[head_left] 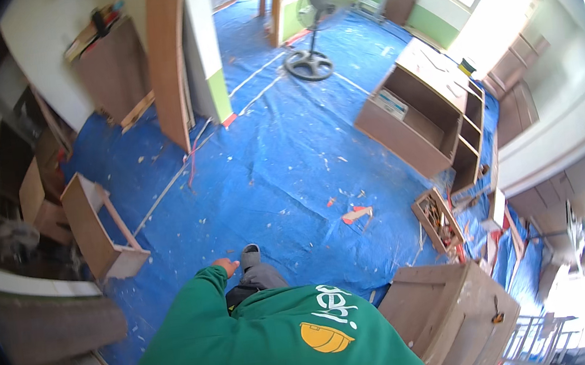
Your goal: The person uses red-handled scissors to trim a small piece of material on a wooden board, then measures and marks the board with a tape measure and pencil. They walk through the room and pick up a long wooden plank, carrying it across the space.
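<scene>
Your left hand (228, 266) is hanging over the blue sheet (269, 163); I cannot tell its opening or hold. Your right hand is lying outside view. Your green sweatshirt (218, 349) is showing white lettering (336, 302) and a yellow helmet (327, 336).

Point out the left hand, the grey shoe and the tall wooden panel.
Left hand (228, 265), head view: its middle.
Grey shoe (249, 258), head view: its top.
Tall wooden panel (168, 68), head view: its broad face.
</scene>
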A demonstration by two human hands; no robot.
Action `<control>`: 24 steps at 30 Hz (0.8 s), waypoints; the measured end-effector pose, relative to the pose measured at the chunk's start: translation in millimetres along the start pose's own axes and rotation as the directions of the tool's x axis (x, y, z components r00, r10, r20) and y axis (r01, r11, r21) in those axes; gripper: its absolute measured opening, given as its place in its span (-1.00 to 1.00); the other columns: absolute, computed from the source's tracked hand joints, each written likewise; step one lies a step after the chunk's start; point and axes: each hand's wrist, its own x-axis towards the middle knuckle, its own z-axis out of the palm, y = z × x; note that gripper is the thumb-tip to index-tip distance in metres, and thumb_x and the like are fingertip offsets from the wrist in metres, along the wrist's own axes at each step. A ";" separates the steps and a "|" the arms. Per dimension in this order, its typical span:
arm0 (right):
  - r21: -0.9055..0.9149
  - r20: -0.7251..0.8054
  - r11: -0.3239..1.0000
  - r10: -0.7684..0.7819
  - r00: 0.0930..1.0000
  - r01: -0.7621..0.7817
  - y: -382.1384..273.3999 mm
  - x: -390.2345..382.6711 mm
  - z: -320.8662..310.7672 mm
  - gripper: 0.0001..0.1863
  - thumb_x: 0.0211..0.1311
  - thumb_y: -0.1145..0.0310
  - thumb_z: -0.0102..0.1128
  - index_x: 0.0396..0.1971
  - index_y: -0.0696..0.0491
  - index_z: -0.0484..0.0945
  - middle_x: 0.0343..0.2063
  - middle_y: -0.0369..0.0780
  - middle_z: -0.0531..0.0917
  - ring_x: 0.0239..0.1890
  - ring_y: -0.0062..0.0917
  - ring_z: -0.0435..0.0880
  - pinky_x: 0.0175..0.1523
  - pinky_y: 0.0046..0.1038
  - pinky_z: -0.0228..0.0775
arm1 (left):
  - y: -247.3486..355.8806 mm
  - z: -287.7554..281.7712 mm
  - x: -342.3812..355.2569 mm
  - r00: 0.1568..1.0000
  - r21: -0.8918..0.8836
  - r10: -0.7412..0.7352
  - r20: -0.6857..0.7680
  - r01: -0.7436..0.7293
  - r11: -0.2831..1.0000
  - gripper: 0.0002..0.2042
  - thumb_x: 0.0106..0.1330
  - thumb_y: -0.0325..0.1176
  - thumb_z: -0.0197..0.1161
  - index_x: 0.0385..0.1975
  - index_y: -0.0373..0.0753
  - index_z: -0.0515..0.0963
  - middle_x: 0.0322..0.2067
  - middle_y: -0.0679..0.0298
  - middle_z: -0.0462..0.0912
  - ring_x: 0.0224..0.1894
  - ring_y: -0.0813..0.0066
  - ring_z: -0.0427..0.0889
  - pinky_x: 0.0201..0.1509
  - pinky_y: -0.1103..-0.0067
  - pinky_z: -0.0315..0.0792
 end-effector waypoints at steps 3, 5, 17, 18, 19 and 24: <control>-0.091 -0.009 0.995 -0.032 0.999 0.031 -46.5 17.7 -7.4 -0.79 0.27 0.22 0.14 -0.15 -0.05 0.55 -0.30 -0.21 0.71 -0.31 -0.41 0.68 -0.31 -0.30 0.45 | -39.0 0.6 2.6 0.993 -0.094 -0.079 0.082 0.087 0.992 -0.41 0.30 0.25 0.02 -0.26 -0.23 0.67 -0.11 -0.02 0.65 -0.04 -0.08 0.58 0.11 0.21 0.42; -0.133 -0.019 0.990 -0.046 0.999 0.043 -76.2 22.7 -6.9 -0.80 0.27 0.24 0.13 -0.16 -0.05 0.54 -0.30 -0.22 0.71 -0.32 -0.42 0.68 -0.33 -0.30 0.45 | -75.3 -0.9 -3.4 0.994 -0.138 -0.096 0.056 0.103 0.985 -0.43 0.29 0.25 0.03 -0.27 -0.20 0.68 -0.12 0.00 0.66 -0.03 -0.06 0.58 0.12 0.23 0.41; 0.172 0.051 0.972 -0.174 0.983 0.163 -406.7 123.4 0.5 -0.81 0.26 0.33 0.17 -0.17 0.05 0.50 -0.55 -0.27 0.61 -0.50 -0.37 0.66 -0.54 -0.38 0.41 | -199.8 -175.9 63.8 0.917 -0.249 -0.394 -0.066 0.367 0.896 -0.36 0.32 0.17 0.06 0.05 -0.36 0.53 0.09 -0.11 0.54 0.15 -0.11 0.49 0.26 0.21 0.34; 0.101 0.093 0.979 -0.189 0.978 0.180 -422.1 136.1 9.4 -0.80 0.26 0.31 0.19 -0.16 0.05 0.51 -0.53 -0.23 0.64 -0.51 -0.41 0.66 -0.53 -0.37 0.42 | -193.6 -175.6 75.6 0.896 -0.334 -0.400 -0.193 0.323 0.885 -0.38 0.28 0.19 0.11 -0.06 -0.35 0.59 -0.03 -0.10 0.62 0.07 -0.09 0.56 0.17 0.21 0.41; 0.031 0.132 0.977 -0.212 0.968 0.210 -434.9 147.7 15.6 -0.78 0.27 0.29 0.20 -0.15 0.05 0.52 -0.52 -0.20 0.67 -0.51 -0.44 0.66 -0.52 -0.37 0.43 | -186.8 -172.2 90.8 0.873 -0.346 -0.439 -0.211 0.354 0.869 -0.43 0.25 0.19 0.15 -0.23 -0.32 0.65 -0.19 -0.07 0.68 -0.07 -0.05 0.63 0.02 0.19 0.47; -0.295 0.266 0.683 -0.613 0.744 0.669 -465.7 233.0 3.1 -0.81 0.24 0.27 0.24 -0.33 0.09 0.57 -0.52 -0.15 0.68 -0.54 -0.41 0.65 -0.52 -0.31 0.44 | -71.1 -174.6 125.0 0.938 -0.528 -0.344 -0.052 0.267 0.806 -0.54 0.25 0.09 0.23 -0.18 -0.25 0.60 -0.24 0.03 0.69 -0.14 0.05 0.67 -0.03 0.25 0.52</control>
